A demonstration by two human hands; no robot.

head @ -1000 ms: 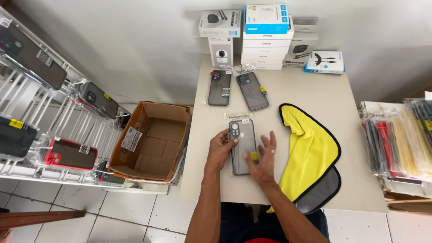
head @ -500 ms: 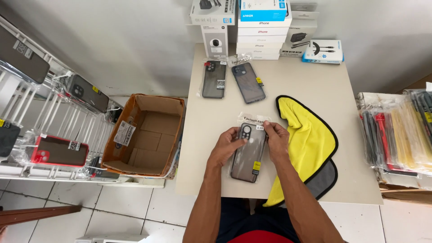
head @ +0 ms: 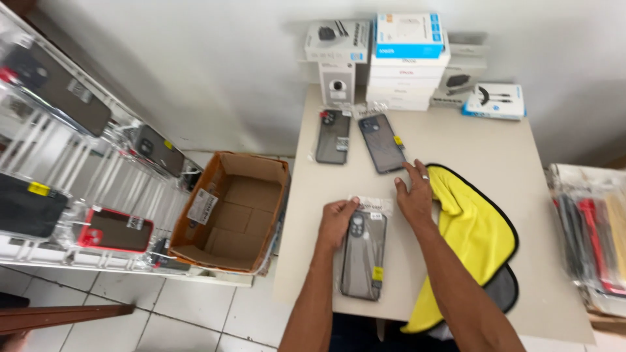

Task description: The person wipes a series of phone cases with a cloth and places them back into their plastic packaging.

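Observation:
A dark phone case in a clear plastic sleeve [head: 362, 257] lies flat on the beige table [head: 469, 146]. My left hand [head: 337, 223] rests on its upper left corner, fingers curled over the sleeve's edge. My right hand [head: 415, 193] is lifted off it, fingers spread, hovering between the sleeve and a second packaged dark case [head: 383, 143] farther back. A third packaged case [head: 332, 135] lies to the left of that one. A yellow cloth with a black border [head: 471, 234] lies right beside my right forearm.
White and blue product boxes [head: 405, 58] are stacked along the wall at the table's back. An open cardboard box [head: 229, 212] sits left of the table. Racks of packaged cases hang at far left [head: 78, 189] and lie at far right [head: 590, 241].
Both hands held the sleeved case before. Now it lies on the table, my right hand has let go and moved up toward the case behind, and my left hand stays on its corner.

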